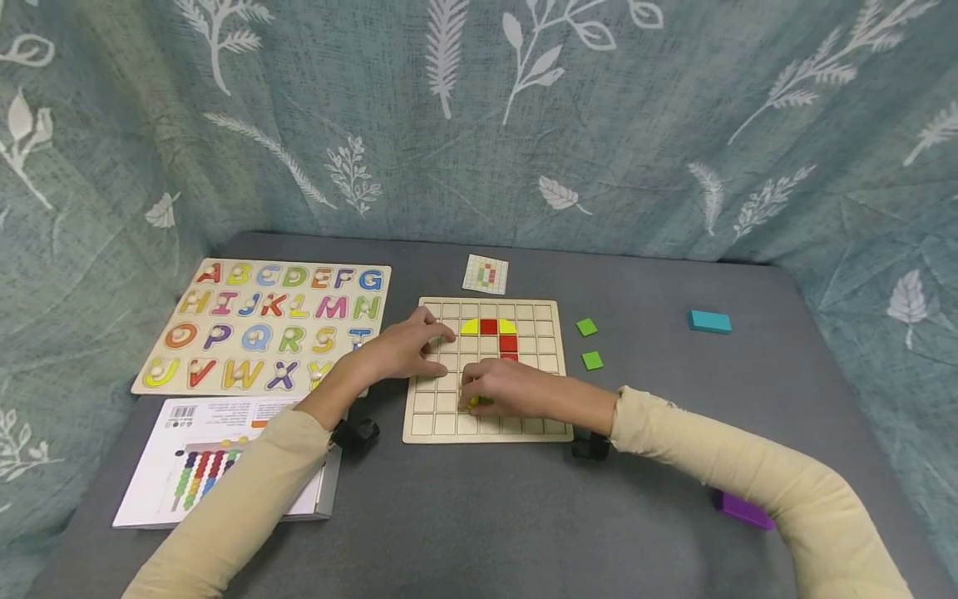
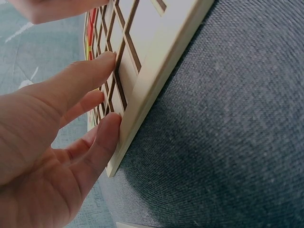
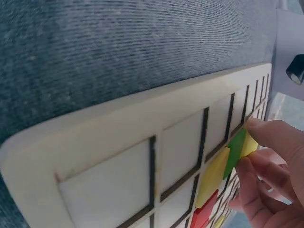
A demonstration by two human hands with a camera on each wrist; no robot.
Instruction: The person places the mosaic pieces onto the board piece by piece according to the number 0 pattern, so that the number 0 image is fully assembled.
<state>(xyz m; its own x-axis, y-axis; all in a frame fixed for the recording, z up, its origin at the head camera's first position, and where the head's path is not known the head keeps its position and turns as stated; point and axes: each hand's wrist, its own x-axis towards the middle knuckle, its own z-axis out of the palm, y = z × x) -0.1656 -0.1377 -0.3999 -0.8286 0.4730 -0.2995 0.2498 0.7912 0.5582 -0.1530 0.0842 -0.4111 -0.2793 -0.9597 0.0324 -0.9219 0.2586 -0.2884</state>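
Observation:
A wooden grid board (image 1: 414, 424) lies in the middle, with red tiles (image 1: 508, 342) and yellow rounded tiles (image 1: 469, 327) in its upper cells. My right hand (image 1: 509, 387) is over the lower part of the board. Its thumb and fingers pinch a yellow tile (image 3: 249, 144), right beside a green tile (image 3: 233, 152). Another yellow tile (image 3: 212, 176) and a red tile (image 3: 204, 212) sit nearer the wrist camera. My left hand (image 1: 400, 345) rests on the board's left side, fingers loosely spread, thumb and fingertips at the grid, holding no tile.
Two loose green tiles (image 1: 589, 344) lie right of the board. A small pattern card (image 1: 485, 274) is behind it. To the left are an alphabet puzzle board (image 1: 258, 322) and a white box (image 1: 157, 466). A teal block (image 1: 709, 322) and a purple block (image 1: 744, 510) lie on the right.

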